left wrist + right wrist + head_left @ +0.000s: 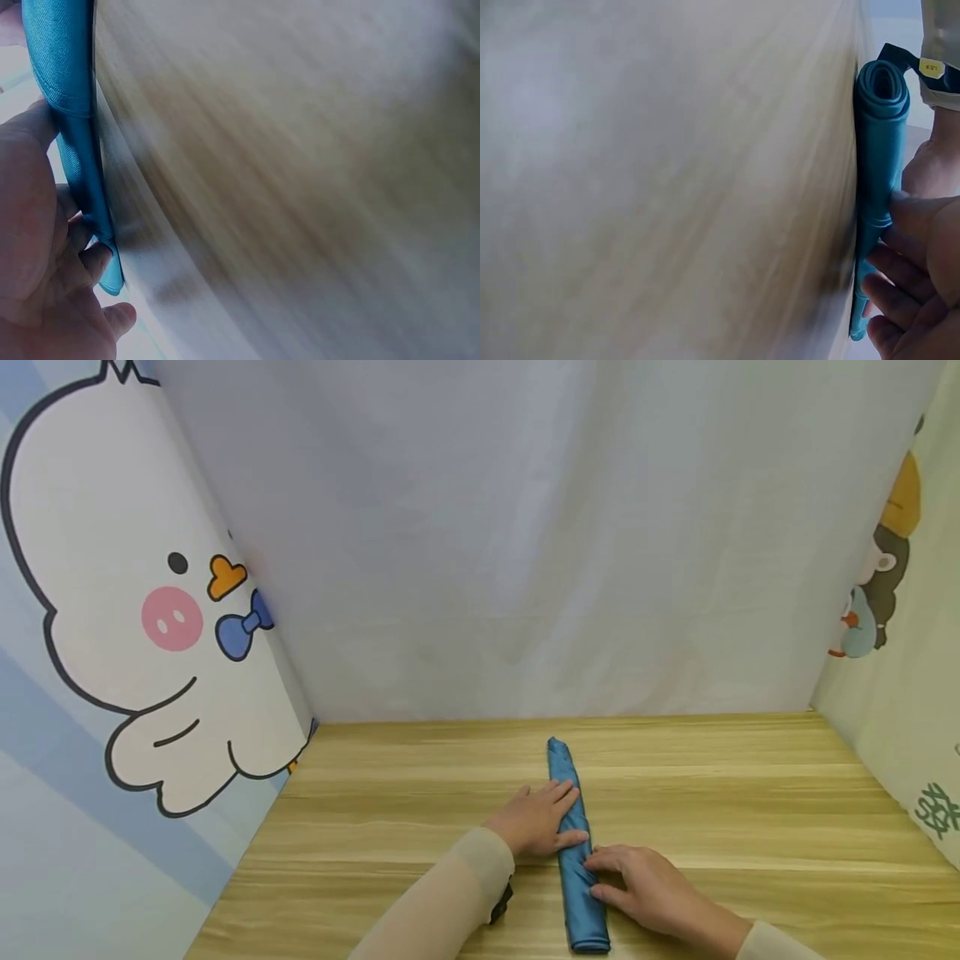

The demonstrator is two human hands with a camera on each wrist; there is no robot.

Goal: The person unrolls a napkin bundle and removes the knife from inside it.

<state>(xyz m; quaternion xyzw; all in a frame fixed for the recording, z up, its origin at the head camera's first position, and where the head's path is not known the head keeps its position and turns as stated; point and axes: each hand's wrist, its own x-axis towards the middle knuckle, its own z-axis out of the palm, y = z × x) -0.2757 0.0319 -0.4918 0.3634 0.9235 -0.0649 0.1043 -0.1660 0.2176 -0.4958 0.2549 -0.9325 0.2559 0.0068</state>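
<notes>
A rolled-up blue cloth (577, 893) lies lengthwise on the wooden table, narrowing toward its far end. Its coiled near end (885, 86) shows as a spiral in the right wrist view. My left hand (536, 822) rests on the middle of the roll, fingers and thumb laid across its top from the left. Nearer to me, my right hand (648, 889) touches the roll's right side with its fingertips and thumb. In the left wrist view the left hand (37, 247) lies along the blue fabric (67, 60).
The wooden table (375, 802) reaches back to a plain pale curtain (525, 543). A cartoon-printed cloth (112, 527) hangs at the left, and another printed cloth (900, 693) stands along the right edge. A dark strap (501, 903) sits at the left wrist.
</notes>
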